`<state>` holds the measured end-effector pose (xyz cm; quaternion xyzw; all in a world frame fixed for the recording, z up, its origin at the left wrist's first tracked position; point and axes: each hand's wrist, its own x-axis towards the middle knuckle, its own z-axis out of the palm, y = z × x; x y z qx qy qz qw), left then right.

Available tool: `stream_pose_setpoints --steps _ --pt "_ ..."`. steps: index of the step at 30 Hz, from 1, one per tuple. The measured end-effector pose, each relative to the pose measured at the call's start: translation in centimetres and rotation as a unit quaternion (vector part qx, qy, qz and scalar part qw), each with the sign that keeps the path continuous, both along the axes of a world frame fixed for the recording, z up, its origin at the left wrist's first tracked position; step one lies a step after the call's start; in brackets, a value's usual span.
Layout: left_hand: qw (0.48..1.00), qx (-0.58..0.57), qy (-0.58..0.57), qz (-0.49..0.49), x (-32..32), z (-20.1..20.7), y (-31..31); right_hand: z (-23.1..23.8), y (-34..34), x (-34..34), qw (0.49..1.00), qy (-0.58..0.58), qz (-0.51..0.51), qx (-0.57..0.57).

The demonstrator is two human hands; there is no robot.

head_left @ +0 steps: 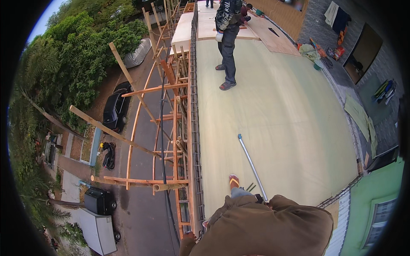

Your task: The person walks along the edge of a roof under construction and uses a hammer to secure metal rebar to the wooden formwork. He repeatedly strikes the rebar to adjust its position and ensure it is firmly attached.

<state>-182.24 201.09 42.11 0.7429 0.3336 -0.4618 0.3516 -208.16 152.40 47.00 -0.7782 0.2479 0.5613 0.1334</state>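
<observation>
At the lower edge, my left hand [188,236] looks closed beside the deck's left edge, near the rebar cage [195,128]. What its fingers hold, if anything, is too small to make out. My right hand does not show; my brown clothing [265,230] covers that area. A long silver pipe [253,168] with a blue end slants across the deck, its near end disappearing at my clothing. Short dark rods [250,187] show beside my sandalled foot [233,181].
The pale green deck [299,128] drops off on the left to wooden and bamboo scaffolding [175,128] above a road [141,205]. A person [228,42] stands ahead; another crouches farther off. Plywood sheets [273,38] lie beyond. A grey wall [329,25] lines the right.
</observation>
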Motion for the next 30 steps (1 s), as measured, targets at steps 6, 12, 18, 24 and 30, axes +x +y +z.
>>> stream_pose_setpoints --steps 6,12,18,24,30 --pt "0.983 -0.046 -0.119 -0.134 5.2 1.0 -13.6 -2.5 -8.8 5.6 0.993 -0.103 -0.055 -0.034" --pt "0.915 -0.115 -0.282 -0.267 12.7 2.6 -26.7 -5.5 -18.4 10.3 0.901 -0.090 -0.419 0.072" --pt "0.876 -0.042 -0.292 -0.382 17.2 0.3 -29.2 -8.0 -19.9 9.0 0.750 -0.198 -0.626 0.078" --pt "0.821 -0.009 -0.155 -0.549 19.0 -2.3 -27.7 -6.0 -17.7 4.1 0.798 -0.089 -0.595 0.019" --pt "0.748 -0.016 -0.096 -0.656 19.7 -2.2 -32.2 -13.2 -9.1 -5.6 0.964 0.034 -0.254 -0.067"
